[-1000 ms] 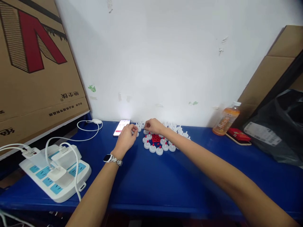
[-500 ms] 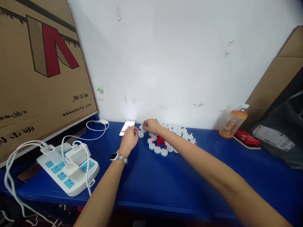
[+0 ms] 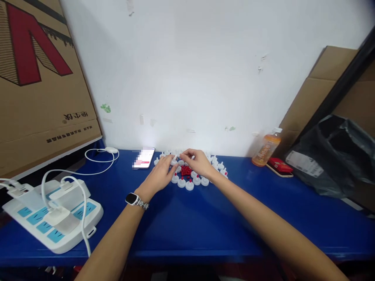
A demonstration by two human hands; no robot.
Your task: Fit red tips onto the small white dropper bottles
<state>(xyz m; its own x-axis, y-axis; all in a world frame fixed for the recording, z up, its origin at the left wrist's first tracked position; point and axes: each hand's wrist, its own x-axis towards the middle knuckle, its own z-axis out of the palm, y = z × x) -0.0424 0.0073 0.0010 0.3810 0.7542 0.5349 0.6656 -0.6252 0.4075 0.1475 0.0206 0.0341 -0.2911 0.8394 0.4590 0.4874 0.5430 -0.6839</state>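
Both hands meet over a cluster of white nozzle caps (image 3: 189, 185) on the blue table. In the fingers of my left hand (image 3: 159, 174) is a white nozzle cap (image 3: 174, 160), its spout tilted up towards the right hand. My right hand (image 3: 198, 162) is pinched close beside that spout; whatever is between its fingertips is too small to make out. Below and between the hands lies a pile of small red tips (image 3: 185, 171). Several of the nearest caps stand upright with a red tip on the spout, while others further back show bare white spouts.
A phone (image 3: 144, 158) lies left of the caps. At the left stands a white power strip (image 3: 68, 244) with plugs and cables. To the right are an orange drink bottle (image 3: 266, 150), a red packet (image 3: 279, 164) and a dark plastic bag (image 3: 331, 156). Cardboard (image 3: 49, 105) leans at the left.
The view has turned to the right. My left hand has moved from beside the phone to the caps, and a nozzle cap now shows in its fingers. My hands are closer together.
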